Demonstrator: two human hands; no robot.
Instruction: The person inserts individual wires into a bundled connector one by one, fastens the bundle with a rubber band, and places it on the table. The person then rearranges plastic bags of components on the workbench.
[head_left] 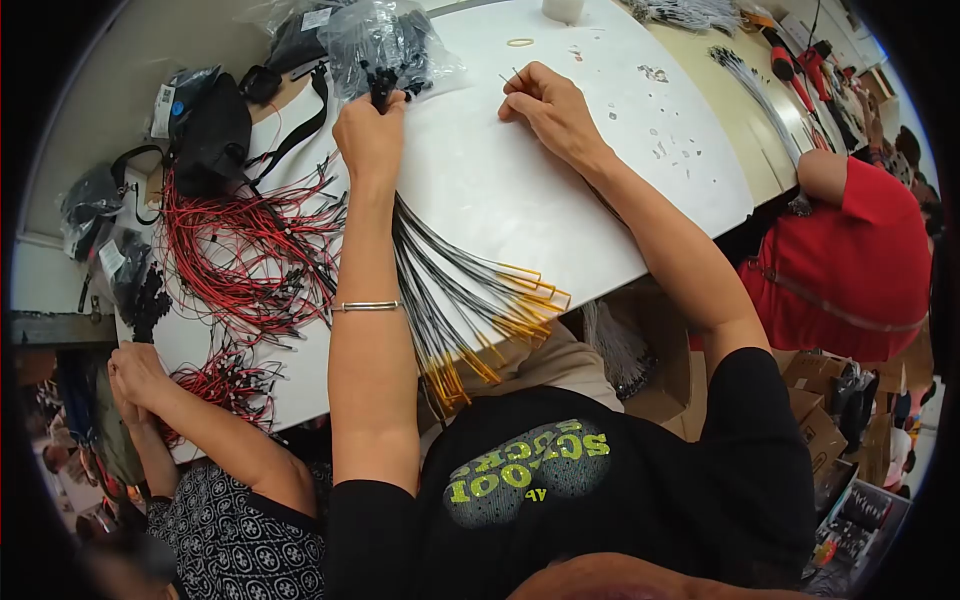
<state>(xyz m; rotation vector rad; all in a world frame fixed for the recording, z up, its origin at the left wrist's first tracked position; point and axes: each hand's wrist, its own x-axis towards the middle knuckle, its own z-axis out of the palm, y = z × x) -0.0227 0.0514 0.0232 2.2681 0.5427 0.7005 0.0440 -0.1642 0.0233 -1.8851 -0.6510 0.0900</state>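
Observation:
My left hand (368,140) is closed around a bundle of black cables (440,260), just below their black connectors (380,78). The cables run down under my forearm and fan out over the table's near edge, ending in yellow sleeves (525,315). To the right, my right hand (545,105) is closed in a pinch above the white table. A short, thin strand (509,77) pokes out at its fingertips; its exact kind is too small to tell. A yellow rubber band (520,42) lies just beyond this hand.
Beyond my left hand lies a clear plastic bag (390,45) of black parts. Red and black wires (250,250) pile up at left, beside a black bag (212,135). Small scraps (675,145) dot the white table (620,240). People sit at left and right.

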